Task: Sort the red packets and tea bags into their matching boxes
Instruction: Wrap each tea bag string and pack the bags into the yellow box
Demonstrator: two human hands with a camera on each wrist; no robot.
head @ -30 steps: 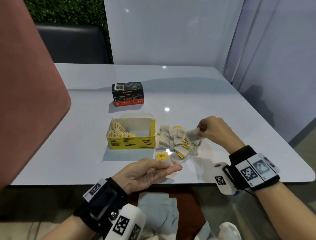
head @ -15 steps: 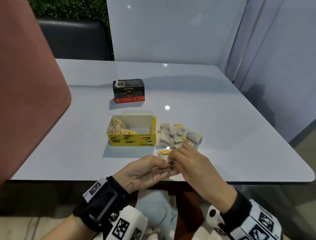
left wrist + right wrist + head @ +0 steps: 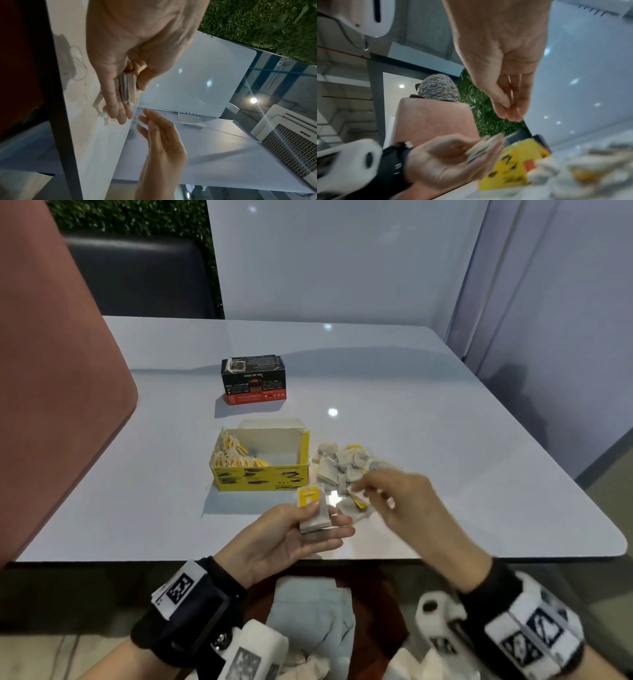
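My left hand (image 3: 329, 515) hovers over the table's near edge, thumb pressing a small stack of tea bags (image 3: 313, 520) with a yellow tag on top against the fingers; the stack's edges (image 3: 127, 88) show in the left wrist view. My right hand (image 3: 368, 491) is blurred, just right of the stack, over the near side of the loose tea bag pile (image 3: 339, 470). Its fingers (image 3: 510, 113) hang loosely together and hold nothing. The open yellow box (image 3: 260, 479) has tea bags packed at its left end. Behind it stands the black and red box (image 3: 253, 380), closed.
The white table (image 3: 428, 405) has bare surface to the right and far side. A pink chair back (image 3: 51, 371) rises along the left edge. A dark bench (image 3: 137, 275) and a white partition (image 3: 325, 258) stand behind the table.
The right hand pinched a tea bag from the pile, brought it to the left hand's stack, and has now moved off right toward the pile, empty. The left hand stayed put.
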